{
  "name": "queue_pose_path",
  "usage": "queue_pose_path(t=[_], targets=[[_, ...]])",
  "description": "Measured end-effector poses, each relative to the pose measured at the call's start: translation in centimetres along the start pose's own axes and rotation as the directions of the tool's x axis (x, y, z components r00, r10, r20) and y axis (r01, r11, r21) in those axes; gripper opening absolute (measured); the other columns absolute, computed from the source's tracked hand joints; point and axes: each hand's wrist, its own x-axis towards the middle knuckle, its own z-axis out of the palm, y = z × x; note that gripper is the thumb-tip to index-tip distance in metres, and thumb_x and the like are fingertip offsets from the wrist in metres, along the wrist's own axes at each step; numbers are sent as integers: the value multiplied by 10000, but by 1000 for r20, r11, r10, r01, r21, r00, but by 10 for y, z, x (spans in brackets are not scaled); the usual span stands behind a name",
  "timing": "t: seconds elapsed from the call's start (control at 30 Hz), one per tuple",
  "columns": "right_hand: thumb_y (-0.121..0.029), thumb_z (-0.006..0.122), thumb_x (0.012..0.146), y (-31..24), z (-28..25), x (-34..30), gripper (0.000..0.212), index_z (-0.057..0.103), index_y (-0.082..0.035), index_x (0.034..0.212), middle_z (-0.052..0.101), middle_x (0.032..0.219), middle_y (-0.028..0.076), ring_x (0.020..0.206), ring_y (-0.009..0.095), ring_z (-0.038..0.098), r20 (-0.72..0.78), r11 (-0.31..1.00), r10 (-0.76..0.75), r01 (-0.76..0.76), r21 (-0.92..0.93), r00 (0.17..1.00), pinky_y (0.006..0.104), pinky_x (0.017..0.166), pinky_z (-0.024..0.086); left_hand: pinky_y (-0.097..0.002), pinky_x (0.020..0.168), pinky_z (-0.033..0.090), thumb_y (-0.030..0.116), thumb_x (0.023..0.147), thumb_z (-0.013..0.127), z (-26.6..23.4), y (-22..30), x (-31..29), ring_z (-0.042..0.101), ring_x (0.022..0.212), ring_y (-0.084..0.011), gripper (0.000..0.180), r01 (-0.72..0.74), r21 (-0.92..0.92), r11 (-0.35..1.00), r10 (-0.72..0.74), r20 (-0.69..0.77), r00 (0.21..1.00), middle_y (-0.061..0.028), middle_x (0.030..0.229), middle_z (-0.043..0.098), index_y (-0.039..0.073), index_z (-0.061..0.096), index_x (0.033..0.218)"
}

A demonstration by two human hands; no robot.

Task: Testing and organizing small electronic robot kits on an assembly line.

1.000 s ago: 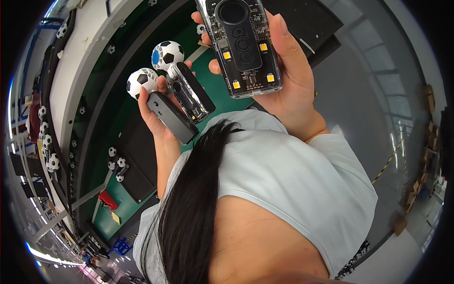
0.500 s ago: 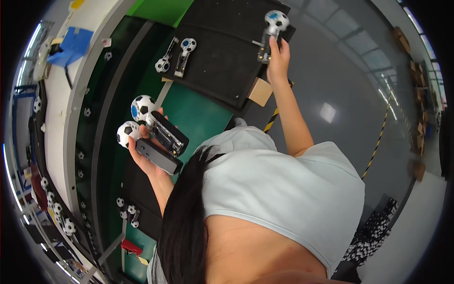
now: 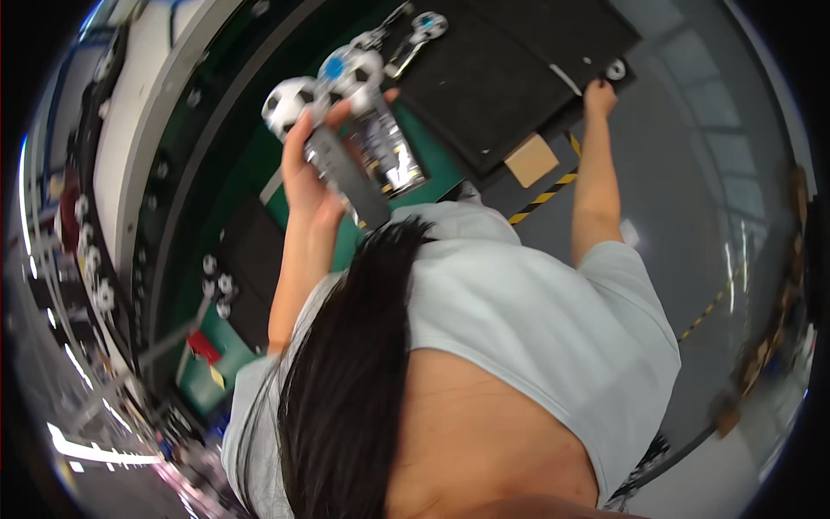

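Left hand (image 3: 304, 177) clenches two ball-topped handles (image 3: 363, 156) at once, right hand (image 3: 598, 97) grasps at the black mat's (image 3: 510, 69) far corner, grip unclear; one handle could slip.

Small tan cardboard box (image 3: 530, 160): squarish, plain brown, lying at lower corner of black mat (image 3: 501, 69), just beside yellow-black striped floor tape (image 3: 543, 199). Small white label strip (image 3: 566, 80): narrow, slanted, on black mat near its right edge. Red tag-like piece (image 3: 204, 346): lower left, on green surface (image 3: 207, 381); beside it small yellow sticker (image 3: 215, 378). No screens visible.
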Motion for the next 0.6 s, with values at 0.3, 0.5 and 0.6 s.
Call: queue_pose_path(t=[0.3,0.5,0.6], targets=[[-110,586,810,-65,-39,-72,248,624,60,986,614,950,198,822,294,624,-233,937,141,-54,345,962,365,762,512,-410,897,522,362,914,508,46,2,-4,628,1036,-271,502,-31,100,995,32,-13,999,-267,1198,575,-62,596,1169],[-111,533,931,-182,-104,-191,156,614,-4,1012,640,868,94,693,118,598,449,552,-184,-286,783,874,234,652,495,-392,886,534,341,905,523,49,9,-15,639,1014,-252,511,16,113,993,-21,48,999,-241,1153,605,-106,591,1144],[-209,507,962,-248,-158,-219,283,572,25,1108,647,859,104,707,121,612,743,316,-441,-688,653,502,241,656,508,-407,903,527,294,932,526,45,14,-23,626,1041,-264,447,-6,153,988,-3,60,998,-238,1153,598,-96,571,1145]])
